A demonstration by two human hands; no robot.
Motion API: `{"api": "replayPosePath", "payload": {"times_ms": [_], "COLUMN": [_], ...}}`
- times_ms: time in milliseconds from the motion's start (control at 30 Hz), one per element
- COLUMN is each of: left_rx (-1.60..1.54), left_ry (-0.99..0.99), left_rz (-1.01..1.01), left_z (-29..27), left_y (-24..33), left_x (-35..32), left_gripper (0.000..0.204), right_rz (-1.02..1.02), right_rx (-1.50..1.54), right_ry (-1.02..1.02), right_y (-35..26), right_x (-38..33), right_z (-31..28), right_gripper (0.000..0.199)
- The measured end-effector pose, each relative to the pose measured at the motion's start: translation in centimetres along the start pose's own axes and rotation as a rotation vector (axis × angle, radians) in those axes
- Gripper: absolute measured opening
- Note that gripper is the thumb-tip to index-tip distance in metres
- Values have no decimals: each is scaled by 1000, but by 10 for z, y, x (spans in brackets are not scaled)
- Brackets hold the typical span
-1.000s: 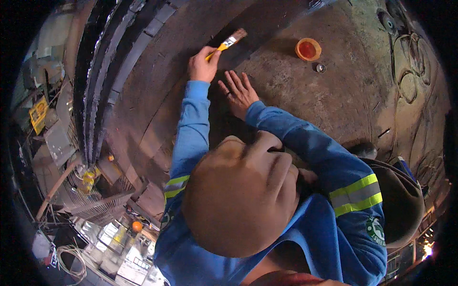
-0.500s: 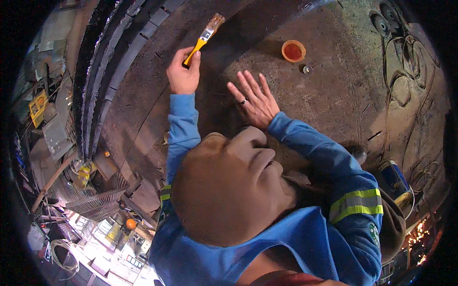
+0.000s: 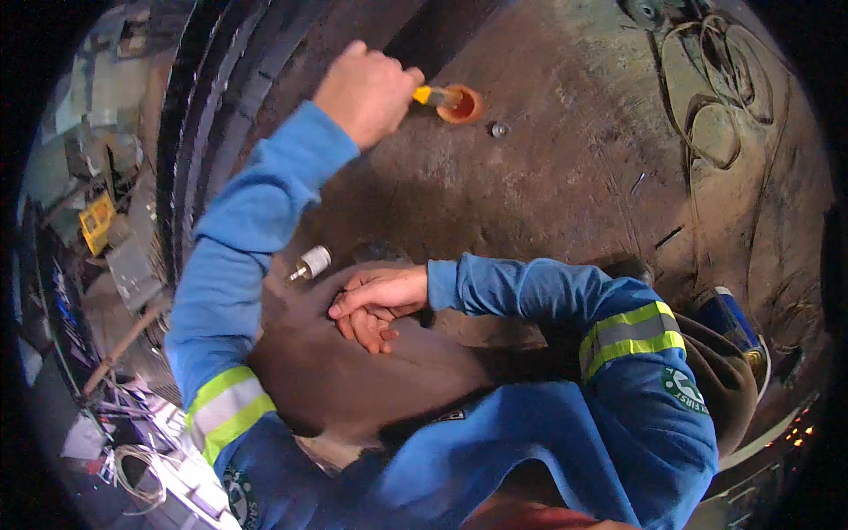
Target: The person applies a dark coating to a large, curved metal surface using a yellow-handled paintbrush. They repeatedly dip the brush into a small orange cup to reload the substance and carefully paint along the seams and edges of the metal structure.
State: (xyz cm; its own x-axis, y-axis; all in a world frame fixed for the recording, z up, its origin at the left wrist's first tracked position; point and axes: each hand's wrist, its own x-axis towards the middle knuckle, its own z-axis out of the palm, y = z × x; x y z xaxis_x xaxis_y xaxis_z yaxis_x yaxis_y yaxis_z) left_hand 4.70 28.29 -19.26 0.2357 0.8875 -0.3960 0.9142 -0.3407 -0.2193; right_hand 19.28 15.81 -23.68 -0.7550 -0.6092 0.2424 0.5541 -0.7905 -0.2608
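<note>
My left hand (image 3: pixel 371 93) is closed around the yellow handle of a paintbrush (image 3: pixel 429 95), at the far side. The bristle end reaches into a small orange bowl (image 3: pixel 469 105) on the brown floor; the tips are hidden or blurred there. A small round metal piece (image 3: pixel 499 129) lies just right of the bowl. Against my brown-trousered leg (image 3: pixel 353 380) rests my right hand (image 3: pixel 375 305), its fingers curled in and no object visible in them. Left of that hand a small white cylinder (image 3: pixel 314 261) lies on the floor.
Long dark curved steel sections (image 3: pixel 208 106) rise along the left. Cables (image 3: pixel 720 115) loop over the floor at far right. A blue can (image 3: pixel 729 318) stands near my right elbow. Sparks (image 3: pixel 799 433) show at lower right. Cluttered scrap lines the left.
My left hand has brought the raised brush down to the bowl. From the spot near the floor, my right hand has drawn back to my leg, its spread fingers now curled.
</note>
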Motion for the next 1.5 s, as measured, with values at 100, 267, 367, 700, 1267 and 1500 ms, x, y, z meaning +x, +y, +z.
{"api": "replayPosePath", "payload": {"times_ms": [100,267,367,700,1267,1500], "left_rx": [59,118,44,141,-174,-431], "left_ry": [-114,-41,-30,86,100,149], "left_rz": [29,20,5,45,139,15], "left_z": [28,71,73,64,110,150], "left_y": [19,27,27,16,-10,-23], "left_x": [21,25,23,22,-35,-85], "left_gripper": [10,10,10,11,15,17], "right_rz": [-30,9,224,-186,-153,-202], "right_rx": [-216,-940,-1517,-2045,-1846,-1867], "right_ry": [169,369,701,1672,1962,2072], "right_y": [-9,13,9,-74,-30,-10], "right_x": [-15,-53,-127,-158,-73,-43], "right_z": [-10,-81,-132,-169,-166,-185], "right_gripper": [34,45,45,70,59,65]}}
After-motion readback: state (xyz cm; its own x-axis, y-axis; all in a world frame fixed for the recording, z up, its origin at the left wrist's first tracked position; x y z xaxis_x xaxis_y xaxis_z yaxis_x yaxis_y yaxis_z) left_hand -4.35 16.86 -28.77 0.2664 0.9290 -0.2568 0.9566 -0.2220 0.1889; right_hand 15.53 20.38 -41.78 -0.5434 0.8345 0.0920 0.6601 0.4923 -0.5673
